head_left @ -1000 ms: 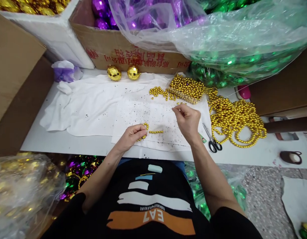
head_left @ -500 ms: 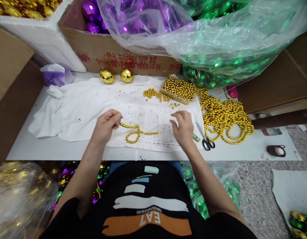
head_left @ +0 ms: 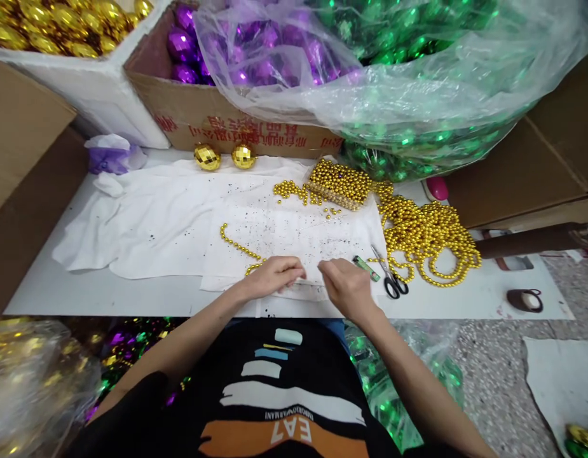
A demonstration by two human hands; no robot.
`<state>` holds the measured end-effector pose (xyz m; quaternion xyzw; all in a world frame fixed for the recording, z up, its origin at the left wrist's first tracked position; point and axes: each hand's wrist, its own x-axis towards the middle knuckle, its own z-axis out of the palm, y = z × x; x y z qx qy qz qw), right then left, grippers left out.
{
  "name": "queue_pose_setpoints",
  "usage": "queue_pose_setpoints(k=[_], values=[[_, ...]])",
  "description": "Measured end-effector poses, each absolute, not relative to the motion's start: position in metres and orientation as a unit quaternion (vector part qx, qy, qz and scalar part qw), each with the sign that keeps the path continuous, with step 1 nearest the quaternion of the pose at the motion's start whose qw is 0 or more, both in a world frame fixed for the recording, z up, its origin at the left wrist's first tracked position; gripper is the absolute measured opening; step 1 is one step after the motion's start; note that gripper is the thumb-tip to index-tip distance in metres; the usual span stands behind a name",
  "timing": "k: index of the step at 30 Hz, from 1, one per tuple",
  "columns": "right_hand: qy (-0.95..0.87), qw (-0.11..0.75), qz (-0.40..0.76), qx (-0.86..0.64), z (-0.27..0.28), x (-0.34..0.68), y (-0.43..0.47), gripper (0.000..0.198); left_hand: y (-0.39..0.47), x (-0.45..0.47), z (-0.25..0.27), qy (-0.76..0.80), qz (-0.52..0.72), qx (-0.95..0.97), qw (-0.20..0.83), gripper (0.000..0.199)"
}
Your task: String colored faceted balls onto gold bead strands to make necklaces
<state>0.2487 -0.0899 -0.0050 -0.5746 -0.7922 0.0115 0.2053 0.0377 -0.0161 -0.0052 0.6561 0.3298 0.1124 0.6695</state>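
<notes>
My left hand [head_left: 277,277] is low over the white cloth [head_left: 174,222], its fingers pinched together. Running out from behind it is a short string of gold beads [head_left: 239,245], partly hidden by the hand. A small gap to the right, my right hand [head_left: 346,283] is closed, thumb against fingers. Whatever the fingertips of either hand hold is too small or hidden to make out. Beside the right hand lie a small green packet-like item [head_left: 367,268] and black-handled scissors [head_left: 392,280]. Farther back, a clear box of loose gold beads [head_left: 339,183] has more beads spilled beside it.
Long gold bead strands [head_left: 424,238] are heaped at the right. Two gold faceted balls [head_left: 207,157] stand before a cardboard box [head_left: 274,137] of purple balls. A plastic bag of green balls [head_left: 417,140] bulges over the back. A tape roll [head_left: 525,300] sits near the right edge.
My left hand has moved right and toward me, leaving the upper end of the bead string on the cloth. My right hand has come down and closed, now nearer the left.
</notes>
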Motion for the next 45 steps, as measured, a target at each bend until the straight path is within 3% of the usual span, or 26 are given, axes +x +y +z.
queue_pose_setpoints(k=[4, 12, 19, 26, 32, 34, 42, 45], values=[[-0.786, 0.187, -0.091, -0.582, 0.012, 0.283, -0.106, 0.023, -0.007, -0.005, 0.020, 0.323, 0.042, 0.713, 0.622, 0.030], [-0.804, 0.137, -0.118, -0.567, 0.017, 0.304, -0.108, 0.025, -0.012, -0.030, 0.043, 0.332, -0.045, 0.739, 0.585, 0.031], [-0.701, 0.045, -0.169, -0.692, 0.028, 0.390, -0.105, 0.027, 0.004, -0.071, 0.048, 0.368, -0.071, 0.739, 0.560, 0.033], [-0.504, 0.121, -0.293, -0.803, 0.026, 0.498, -0.121, 0.046, 0.008, -0.080, 0.037, 0.375, -0.096, 0.722, 0.574, 0.034], [-0.445, 0.230, -0.240, -0.832, 0.020, 0.538, -0.122, 0.039, 0.012, -0.093, 0.012, 0.368, -0.124, 0.737, 0.554, 0.028], [-0.405, 0.221, -0.178, -0.869, 0.016, 0.533, -0.116, 0.033, 0.012, -0.100, 0.007, 0.377, -0.114, 0.737, 0.549, 0.028], [-0.407, 0.197, -0.153, -0.879, 0.012, 0.508, -0.088, 0.016, 0.005, -0.100, 0.018, 0.406, 0.082, 0.707, 0.574, 0.033], [-0.499, 0.225, -0.117, -0.828, 0.015, 0.442, -0.073, 0.033, -0.001, -0.065, 0.033, 0.402, 0.100, 0.702, 0.580, 0.033]])
